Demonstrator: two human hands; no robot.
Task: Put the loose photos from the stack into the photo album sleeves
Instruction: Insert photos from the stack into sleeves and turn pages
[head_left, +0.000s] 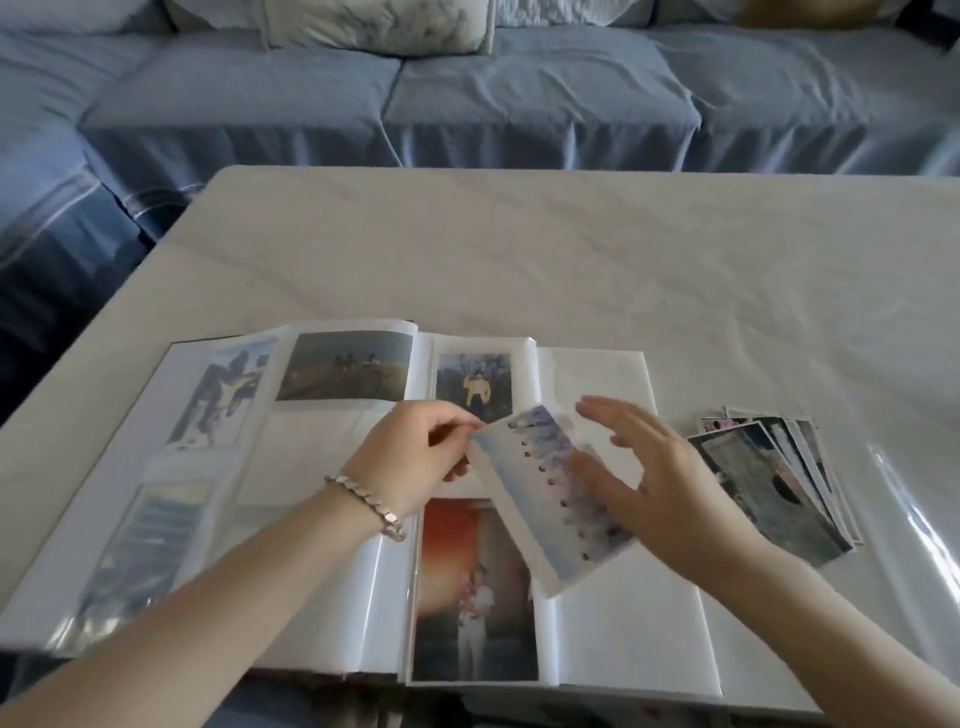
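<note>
Left hand (415, 460), fingers pinching the loose photo (540, 499) by its upper corner, holding it tilted above the open photo album (628, 629), over the right page near the spine. Right hand (662, 486), fingers straight and spread at the photo's right edge; touching or not, can't tell. Stack (769, 483) fanned just beside the album's right edge. Wide stretch of table (519, 249) beyond, sofa (519, 104) past the far edge.

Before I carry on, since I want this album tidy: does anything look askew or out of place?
The stack of loose photos right of the open white album lies fanned out, edges unsquared. The pale blue photo that the left hand pinches is tilted across the right page, in no sleeve yet.
</note>
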